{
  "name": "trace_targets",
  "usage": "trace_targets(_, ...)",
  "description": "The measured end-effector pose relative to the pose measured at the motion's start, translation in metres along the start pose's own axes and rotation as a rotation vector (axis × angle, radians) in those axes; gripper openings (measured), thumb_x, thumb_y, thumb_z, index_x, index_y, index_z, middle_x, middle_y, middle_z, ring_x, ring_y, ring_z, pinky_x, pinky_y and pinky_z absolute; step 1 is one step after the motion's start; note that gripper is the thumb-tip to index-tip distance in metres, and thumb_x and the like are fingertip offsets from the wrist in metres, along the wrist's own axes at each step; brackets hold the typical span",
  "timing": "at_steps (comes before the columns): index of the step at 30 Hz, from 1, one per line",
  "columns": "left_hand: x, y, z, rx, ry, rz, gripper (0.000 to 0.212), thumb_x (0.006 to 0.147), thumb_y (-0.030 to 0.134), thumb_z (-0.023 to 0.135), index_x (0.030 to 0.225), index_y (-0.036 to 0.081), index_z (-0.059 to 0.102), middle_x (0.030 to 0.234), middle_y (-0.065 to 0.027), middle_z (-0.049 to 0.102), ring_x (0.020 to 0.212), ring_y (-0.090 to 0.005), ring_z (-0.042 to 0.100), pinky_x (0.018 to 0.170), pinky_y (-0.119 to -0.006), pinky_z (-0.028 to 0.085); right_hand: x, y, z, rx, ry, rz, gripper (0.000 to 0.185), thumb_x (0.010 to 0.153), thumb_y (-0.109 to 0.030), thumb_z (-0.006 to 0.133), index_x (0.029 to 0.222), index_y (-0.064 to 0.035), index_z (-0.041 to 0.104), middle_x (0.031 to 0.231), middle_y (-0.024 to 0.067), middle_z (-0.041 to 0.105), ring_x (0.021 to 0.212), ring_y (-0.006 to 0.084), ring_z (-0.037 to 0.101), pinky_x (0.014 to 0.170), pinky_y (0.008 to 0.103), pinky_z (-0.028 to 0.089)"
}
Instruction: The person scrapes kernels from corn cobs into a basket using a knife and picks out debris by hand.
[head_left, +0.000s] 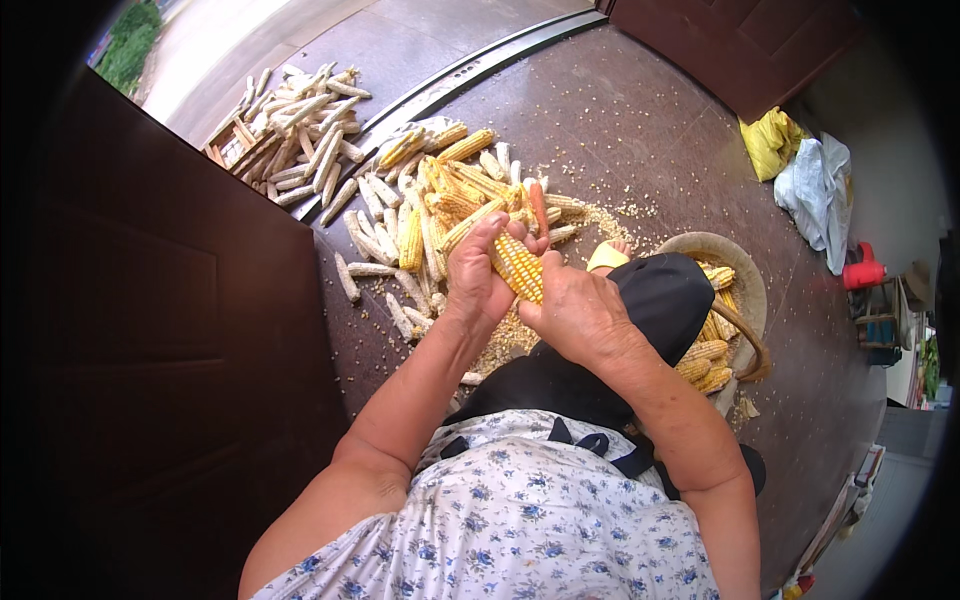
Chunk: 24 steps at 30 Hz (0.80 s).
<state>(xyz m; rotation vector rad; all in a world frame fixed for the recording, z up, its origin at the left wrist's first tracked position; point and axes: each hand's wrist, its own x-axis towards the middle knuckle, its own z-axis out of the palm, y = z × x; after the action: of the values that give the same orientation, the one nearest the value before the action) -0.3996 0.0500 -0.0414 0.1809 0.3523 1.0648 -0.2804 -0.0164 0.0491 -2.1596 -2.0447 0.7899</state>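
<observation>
Between my two hands is a yellow ear of corn (517, 266), tilted, with some kernel rows stripped to pale gaps. My left hand (478, 266) wraps its far end, thumb laid along the side. Gripping the near end is my right hand (581, 307), its fingers closed and the thumb pressed near the kernels. Just beyond lies a pile of yellow ears (454, 191) mixed with pale bare cobs (371, 236). A reddish-orange long piece (538, 212) stands up among them; its kind is unclear. Loose kernels (502, 349) are heaped on the floor below my hands.
A basket (756, 274) with a curved handle (742, 352) holds more ears beside my right knee. Bare cobs (300, 139) are heaped beyond the metal door sill (442, 90). A brown door (150, 315) stands at left. Yellow (772, 142) and white (814, 191) sacks lie at right.
</observation>
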Motion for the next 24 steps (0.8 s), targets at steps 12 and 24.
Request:
trace_targets(12,-0.007,0.003,0.002,0.151,-0.018,0.052,0.036,0.101,0.026,0.056,0.125,-0.001,0.054,0.114,-0.0109,0.066,0.104,-0.0212,0.065,0.096,-0.040,0.053,0.001,0.016,-0.009,-0.133,0.190,-0.102,0.046,0.075,-0.029,0.077,0.100,-0.0011,0.051,0.089,0.0198,0.066,0.088,0.0362,0.068,0.076,0.0459,0.053)
trace_targets(24,-0.003,0.000,0.005,0.232,0.071,-0.012,0.044,0.106,0.035,0.039,0.135,0.003,0.047,0.127,-0.0103,0.061,0.116,-0.0232,0.060,0.103,-0.039,0.047,0.014,0.010,-0.002,0.141,0.103,0.001,0.053,0.078,-0.036,0.073,0.107,0.0016,0.049,0.094,0.0258,0.066,0.093,0.0417,0.066,0.081,0.0477,0.052)
